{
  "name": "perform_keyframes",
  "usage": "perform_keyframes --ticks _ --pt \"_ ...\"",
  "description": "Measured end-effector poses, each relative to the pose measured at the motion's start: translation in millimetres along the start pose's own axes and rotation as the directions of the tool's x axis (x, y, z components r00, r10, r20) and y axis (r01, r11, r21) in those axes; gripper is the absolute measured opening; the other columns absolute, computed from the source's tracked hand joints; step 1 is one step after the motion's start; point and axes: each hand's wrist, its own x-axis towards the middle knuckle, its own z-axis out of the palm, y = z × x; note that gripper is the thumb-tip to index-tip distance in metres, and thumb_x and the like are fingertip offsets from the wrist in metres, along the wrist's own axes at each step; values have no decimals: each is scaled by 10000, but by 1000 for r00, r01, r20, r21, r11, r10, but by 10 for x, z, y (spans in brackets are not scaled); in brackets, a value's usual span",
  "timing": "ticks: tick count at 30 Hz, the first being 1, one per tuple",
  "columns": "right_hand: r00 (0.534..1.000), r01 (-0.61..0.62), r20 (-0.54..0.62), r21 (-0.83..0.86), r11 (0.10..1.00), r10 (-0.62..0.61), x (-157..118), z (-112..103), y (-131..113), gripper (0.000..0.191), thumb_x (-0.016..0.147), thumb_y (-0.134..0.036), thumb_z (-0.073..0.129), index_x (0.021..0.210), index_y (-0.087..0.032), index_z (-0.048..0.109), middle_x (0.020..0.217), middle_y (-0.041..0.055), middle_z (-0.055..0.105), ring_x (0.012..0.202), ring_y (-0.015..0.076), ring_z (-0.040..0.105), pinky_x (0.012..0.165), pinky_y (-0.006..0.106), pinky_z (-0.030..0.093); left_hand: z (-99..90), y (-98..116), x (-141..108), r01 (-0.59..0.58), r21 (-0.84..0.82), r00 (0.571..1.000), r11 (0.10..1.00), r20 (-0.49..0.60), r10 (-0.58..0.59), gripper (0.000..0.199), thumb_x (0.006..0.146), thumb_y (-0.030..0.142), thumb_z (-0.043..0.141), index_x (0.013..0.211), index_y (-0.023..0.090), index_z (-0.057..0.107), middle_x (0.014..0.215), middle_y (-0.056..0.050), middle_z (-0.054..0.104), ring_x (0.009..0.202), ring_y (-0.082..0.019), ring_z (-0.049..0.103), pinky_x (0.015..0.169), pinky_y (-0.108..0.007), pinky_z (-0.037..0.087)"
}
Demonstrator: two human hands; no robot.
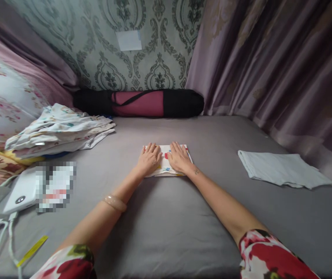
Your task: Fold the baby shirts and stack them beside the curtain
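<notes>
Biggest first: grey-sheeted bed (166,232) under everything, long black-and-maroon bag (138,104) lying along the far side by the wall. Heap of printed fabric (64,128) to my left, pale folded cloth (282,168) flat to my right, both well apart from where I'm working. Then my piece: white patterned cloth (165,164), folded into a small packet, on the bed straight ahead, roughly midway between those two. Left fingers (152,149) lie flat on its left part, right fingers (177,149) flat on its right part; both sets extended, slightly spread, pinching nothing that I can see (undersides hidden, so can't rule out a tucked edge). Step in hand, my read: pressing the folds flat. Next move calls for even pressure out toward the edges, then a straight-up lift; dragging sideways could shift the layers showing at the near edge.
</notes>
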Motion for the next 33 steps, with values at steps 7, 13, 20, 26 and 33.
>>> perform_keyframes --ticks 7,13,20,26,33 --pt "999 -50 -7 -16 999 50 -23 31 64 619 988 -358 226 1494 -7 286 1577 158 232 1464 260 165 1194 422 87 9 -3 -9 75 -19 992 997 104 -73 555 985 403 244 1454 131 365 1555 -172 304 1447 -310 249 1166 -505 200" --pt "997 -68 28 -8 998 68 -69 -24 213 640 994 -387 189 1505 -6 249 1587 167 189 1470 261 140 1192 420 103 -39 -199 -88 69 -10 994 998 87 -68 575 986 415 211 1470 142 359 1558 -151 306 1457 -297 226 1172 -509 177" --pt "995 -86 53 -39 996 88 -118 -33 335 624 993 -392 201 1516 -53 238 1591 153 187 1471 255 139 1190 433 116 55 -394 -158 95 -97 993 991 77 -87 587 977 465 213 1476 193 360 1563 -108 308 1461 -270 227 1177 -494 171" --pt "1000 -21 22 -71 997 22 -47 -138 23 589 985 -326 231 1489 -29 295 1576 173 229 1465 267 160 1188 470 66 114 -456 -154 97 -328 990 940 -68 -126 518 983 425 261 1389 182 473 1510 -91 415 1448 -229 267 1179 -454 199" --pt "997 75 1 -19 997 -75 39 162 -398 599 985 -358 238 1500 -56 287 1585 138 220 1466 250 153 1188 451 79 139 -550 -156 70 -500 962 863 -194 -191 458 978 347 284 1265 151 583 1393 -101 548 1390 -201 378 1159 -382 278"
